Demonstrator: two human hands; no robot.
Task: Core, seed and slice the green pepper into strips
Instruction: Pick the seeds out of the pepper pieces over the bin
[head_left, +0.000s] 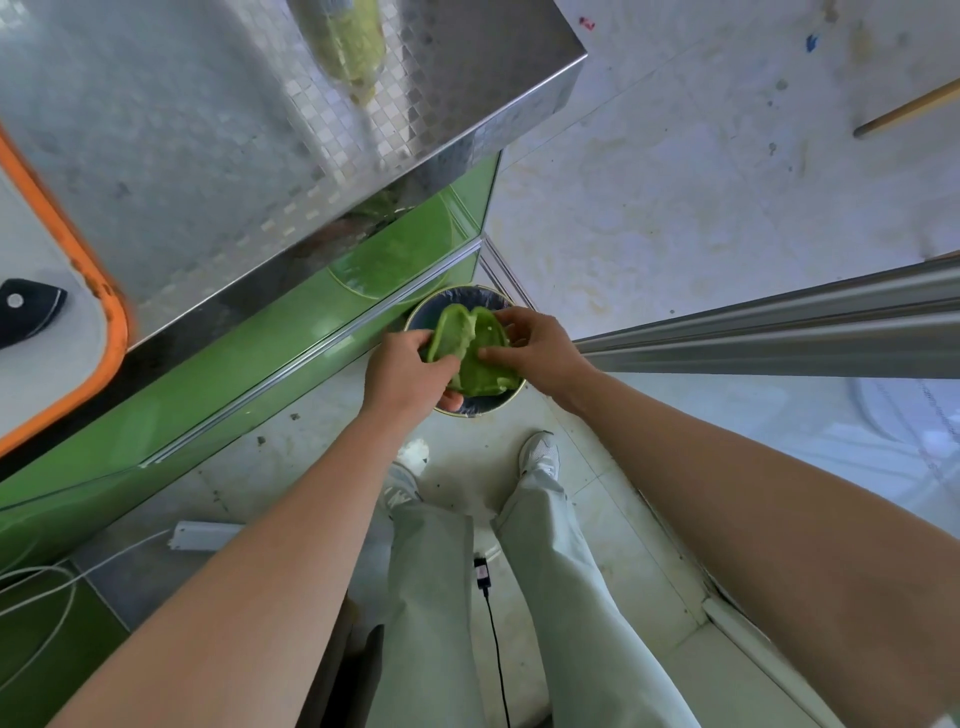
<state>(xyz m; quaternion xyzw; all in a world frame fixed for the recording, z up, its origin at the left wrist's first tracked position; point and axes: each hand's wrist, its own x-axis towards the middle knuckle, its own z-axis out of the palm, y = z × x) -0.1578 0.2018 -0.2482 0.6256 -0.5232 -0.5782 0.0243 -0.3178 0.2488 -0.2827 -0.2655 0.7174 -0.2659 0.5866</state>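
Now, green pepper (470, 345): we hold it between our two hands, spread open with the pale inside facing up at us.
Left hand (402, 374): grasping the pepper's left lobe, thumb over the top and fingers curled beneath; one fingertip shows under the flesh.
Right hand (540, 348): pinching the right lobe, thumb pressed on the inner wall and fingers hooked over the far edge.
Nearer hand: neither, since both touch the pepper, one on each side.
Long axis: as far as we can judge, the fold between the lobes runs away from us, straight out between the hands, so each hand can bend its lobe outward.
Bin (498, 408): directly below both hands, its dark liner showing around the pepper, so whatever we loosen should fall into it.
Core and seeds: we cannot make out any left inside, and the hands hide part of the wall.
Step in hand: we judge this to be seeding over the bin; no strips are cut yet.
Cutting board (47, 374): well off to the left of the left hand, up on the worktop (260, 156), so the slicing calls for carrying the pepper up and leftward.
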